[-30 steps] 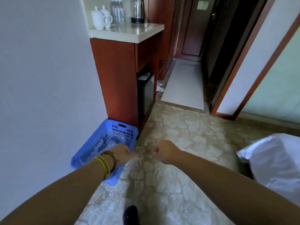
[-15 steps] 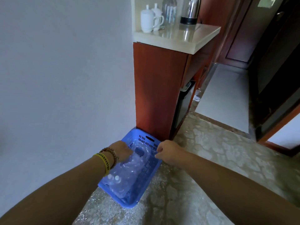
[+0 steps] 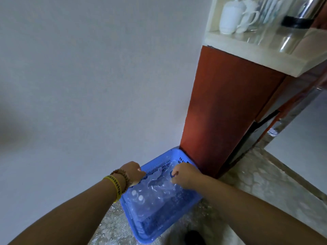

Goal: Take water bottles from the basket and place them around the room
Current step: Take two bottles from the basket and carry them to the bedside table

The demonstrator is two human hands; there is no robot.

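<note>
A blue plastic basket [image 3: 189, 207] sits on the floor in the corner between the white wall and a cabinet. Inside lies a pack of clear water bottles [image 3: 150, 195] with white caps, wrapped in crinkled clear film. My left hand [image 3: 133, 172], with a yellow band and a bead bracelet on its wrist, is closed on the film at the basket's left rim. My right hand [image 3: 184, 175] pinches the film at the far end of the pack. The fingertips of both hands are partly hidden.
A red-brown cabinet [image 3: 226, 110] rises right behind the basket. Its pale countertop [image 3: 261, 50] holds white mugs [image 3: 231, 16], bottles and a kettle base. A white wall [image 3: 88, 76] fills the left. Patterned carpet [image 3: 261, 184] spreads to the right, and a dark shoe [image 3: 194, 237] shows at the bottom.
I have come closer to the basket and lower. Both hands went from closed fists above the floor down into the basket and onto the wrapped bottle pack.
</note>
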